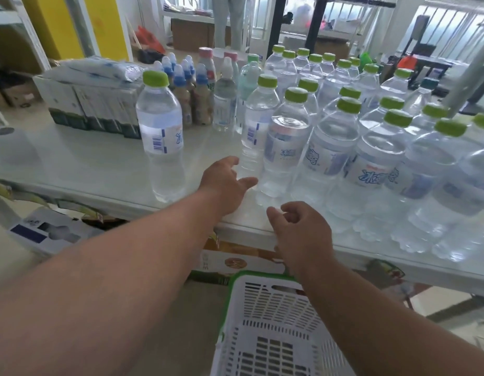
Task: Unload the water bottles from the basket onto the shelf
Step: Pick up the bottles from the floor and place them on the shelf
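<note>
Many water bottles (327, 147) with green caps stand on the shelf (99, 164). One bottle (160, 137) stands alone, left of the big group. The left hand (224, 183) is open over the shelf, holding nothing. The right hand (298, 229) is loosely curled at the shelf's edge, empty too. The white basket (265, 327) sits below the shelf.
</note>
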